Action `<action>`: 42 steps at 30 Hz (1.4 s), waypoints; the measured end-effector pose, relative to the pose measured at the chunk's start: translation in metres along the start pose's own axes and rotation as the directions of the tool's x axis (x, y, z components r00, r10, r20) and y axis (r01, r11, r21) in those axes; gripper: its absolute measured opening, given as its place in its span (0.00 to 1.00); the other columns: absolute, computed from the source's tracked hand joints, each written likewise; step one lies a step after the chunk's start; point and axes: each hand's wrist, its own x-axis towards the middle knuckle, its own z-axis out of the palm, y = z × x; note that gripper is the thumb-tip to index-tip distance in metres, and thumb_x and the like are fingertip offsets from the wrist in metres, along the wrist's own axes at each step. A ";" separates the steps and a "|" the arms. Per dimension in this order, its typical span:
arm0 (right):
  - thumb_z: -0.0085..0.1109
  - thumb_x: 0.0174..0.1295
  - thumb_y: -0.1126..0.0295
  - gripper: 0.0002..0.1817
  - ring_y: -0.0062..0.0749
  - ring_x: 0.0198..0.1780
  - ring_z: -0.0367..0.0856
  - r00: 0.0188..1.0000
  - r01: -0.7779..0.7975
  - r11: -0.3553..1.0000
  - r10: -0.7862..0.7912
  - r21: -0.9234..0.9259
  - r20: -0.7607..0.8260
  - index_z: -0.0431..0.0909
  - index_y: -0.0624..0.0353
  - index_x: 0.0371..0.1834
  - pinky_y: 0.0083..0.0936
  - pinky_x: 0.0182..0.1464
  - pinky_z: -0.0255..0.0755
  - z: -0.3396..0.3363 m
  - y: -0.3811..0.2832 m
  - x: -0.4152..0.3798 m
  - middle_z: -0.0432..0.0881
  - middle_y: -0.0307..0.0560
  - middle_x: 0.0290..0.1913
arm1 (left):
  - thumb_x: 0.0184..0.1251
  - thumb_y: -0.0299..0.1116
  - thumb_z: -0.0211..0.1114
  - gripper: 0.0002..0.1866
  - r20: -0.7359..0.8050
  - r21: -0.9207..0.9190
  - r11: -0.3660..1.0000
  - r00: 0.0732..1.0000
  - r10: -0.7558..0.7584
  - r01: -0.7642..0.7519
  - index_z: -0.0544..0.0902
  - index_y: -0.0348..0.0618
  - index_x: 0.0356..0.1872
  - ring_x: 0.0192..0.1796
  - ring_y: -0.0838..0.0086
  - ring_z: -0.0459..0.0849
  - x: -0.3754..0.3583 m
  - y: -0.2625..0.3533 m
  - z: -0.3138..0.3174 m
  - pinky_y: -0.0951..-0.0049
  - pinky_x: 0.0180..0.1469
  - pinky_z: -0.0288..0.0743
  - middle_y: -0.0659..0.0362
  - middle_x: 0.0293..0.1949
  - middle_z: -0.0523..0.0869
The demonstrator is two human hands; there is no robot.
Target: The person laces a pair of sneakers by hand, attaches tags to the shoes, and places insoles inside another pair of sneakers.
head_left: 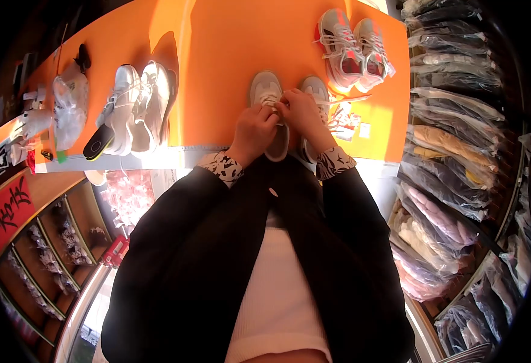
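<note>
On the orange table [223, 54] stands a pale sneaker [265, 83] with its toe pointing away from me. My left hand [254, 130] is closed at its laces, fingertips pinched near the top of the lacing. From the right, my right hand [304, 115] also pinches at the same laces, close to the left fingertips. The lace ends between the fingers are too small to make out fully. A matching sneaker [315, 89] stands just to the right, partly hidden behind my right hand and wrist.
White sneakers [150, 100] and a black insole-like item [98, 143] lie left. Grey-and-pink sneakers [341, 48] stand back right, near loose laces and a tag [365, 130]. A plastic-wrapped item [70, 109] sits far left. Bagged garments [453, 109] fill the right side; shelves [53, 260] stand lower left.
</note>
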 end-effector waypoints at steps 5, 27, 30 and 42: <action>0.61 0.59 0.61 0.15 0.45 0.35 0.82 0.874 -0.468 0.779 0.339 0.417 0.348 0.81 0.65 0.31 0.34 0.38 0.72 -0.011 0.011 0.005 0.83 0.55 0.31 | 0.46 0.25 0.65 0.06 0.001 0.019 0.998 0.999 0.054 -0.054 0.80 0.44 0.28 0.35 0.65 0.78 -0.005 -0.001 0.004 0.66 0.34 0.73 0.61 0.29 0.79; 0.57 0.67 0.68 0.13 0.17 0.30 0.67 0.815 -0.326 0.151 0.545 0.933 0.196 0.82 0.67 0.45 0.17 0.37 0.64 -0.136 -0.003 0.008 0.76 0.35 0.30 | 0.63 0.39 0.58 0.13 0.342 -0.067 0.793 0.760 -0.552 0.606 0.86 0.40 0.33 0.32 0.56 0.85 0.033 -0.004 0.010 0.62 0.37 0.78 0.49 0.28 0.86; 0.60 0.62 0.69 0.11 0.18 0.27 0.72 0.795 -0.514 0.280 0.511 0.811 0.327 0.84 0.66 0.41 0.16 0.33 0.68 -0.056 -0.001 -0.007 0.80 0.38 0.29 | 0.61 0.38 0.61 0.12 0.437 -0.068 0.724 0.673 -0.596 0.686 0.87 0.40 0.35 0.33 0.58 0.86 0.032 -0.010 0.011 0.63 0.38 0.79 0.50 0.29 0.87; 0.64 0.56 0.68 0.11 0.33 0.25 0.81 0.827 -0.524 0.662 0.545 0.536 0.137 0.81 0.68 0.29 0.30 0.30 0.72 0.015 0.008 -0.018 0.82 0.51 0.23 | 0.57 0.38 0.65 0.10 0.379 -0.151 0.727 0.719 -0.583 0.669 0.88 0.45 0.35 0.31 0.65 0.87 0.023 -0.016 0.023 0.67 0.35 0.78 0.55 0.28 0.87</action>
